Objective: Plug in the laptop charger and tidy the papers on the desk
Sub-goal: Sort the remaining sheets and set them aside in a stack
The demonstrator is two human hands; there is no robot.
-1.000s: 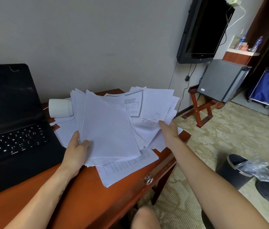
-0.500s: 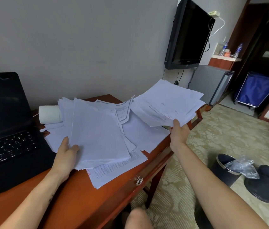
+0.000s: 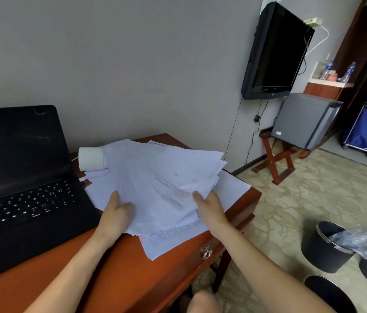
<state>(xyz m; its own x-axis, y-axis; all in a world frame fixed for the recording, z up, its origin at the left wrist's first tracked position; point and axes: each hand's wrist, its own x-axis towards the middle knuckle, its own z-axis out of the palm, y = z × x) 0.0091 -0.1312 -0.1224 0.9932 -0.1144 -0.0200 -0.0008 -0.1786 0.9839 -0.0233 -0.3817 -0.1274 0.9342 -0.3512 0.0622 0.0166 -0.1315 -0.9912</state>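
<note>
**Gathering the loose sheets.** We hold the papers (image 3: 160,177) in both hands, just right of the laptop (image 3: 20,177). The left hand (image 3: 116,211) grips the sheaf at the edge nearest the laptop, thumb on top, fingers hidden beneath. The right hand (image 3: 209,206) pinches the edge farther from the laptop, thumb likewise on top. The sheets are fanned and askew. To do this step well, we judge we should ease both grips, tap the sheaf's lower edge on the desk (image 3: 110,279) to square it, then collect the ruled sheet (image 3: 173,236) lying flat beneath. No charger shows near the laptop.
</note>
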